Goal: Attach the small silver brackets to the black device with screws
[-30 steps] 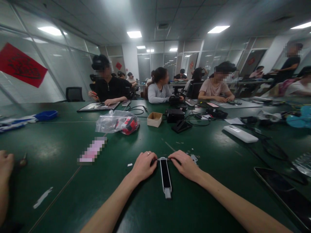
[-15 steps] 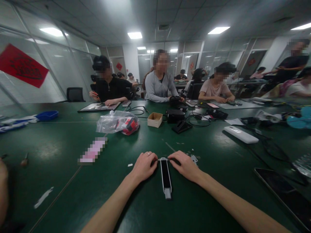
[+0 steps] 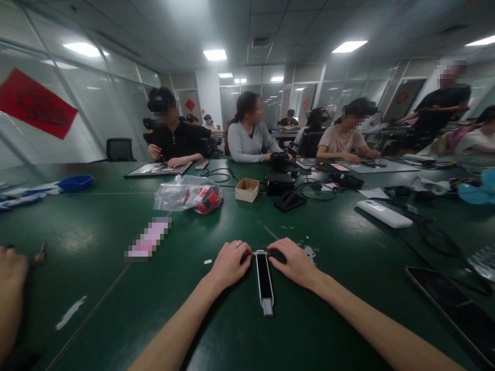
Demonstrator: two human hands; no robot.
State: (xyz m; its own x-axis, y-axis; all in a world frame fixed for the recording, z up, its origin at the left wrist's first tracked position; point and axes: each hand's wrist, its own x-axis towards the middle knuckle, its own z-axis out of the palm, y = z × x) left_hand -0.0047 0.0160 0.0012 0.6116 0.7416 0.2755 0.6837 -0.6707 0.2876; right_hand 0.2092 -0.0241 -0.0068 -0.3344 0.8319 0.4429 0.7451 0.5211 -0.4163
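Observation:
A long narrow device point(image 3: 264, 278) with a black face and white frame lies on the green table in front of me. A pale grey block point(image 3: 267, 307) sits at its near end. My left hand point(image 3: 232, 263), with a ring on one finger, has its thumb and fingertips pinched at the left of the device's far end. Opposite it, my right hand point(image 3: 294, 262) pinches at the right of the same end. A thin, small piece seems to show between the fingertips there; its kind cannot be made out.
Small metal parts point(image 3: 309, 251) lie beyond my right hand, a small white piece point(image 3: 208, 262) left of my left hand. Farther off are a plastic bag point(image 3: 174, 196), a small box point(image 3: 247, 190) and a white case point(image 3: 383, 214). Another person's hand point(image 3: 13, 273) rests at the left edge.
My hands and the device stay almost still. At the left edge the other person's hand has come farther into view. Across the table, a person in grey has turned their head aside.

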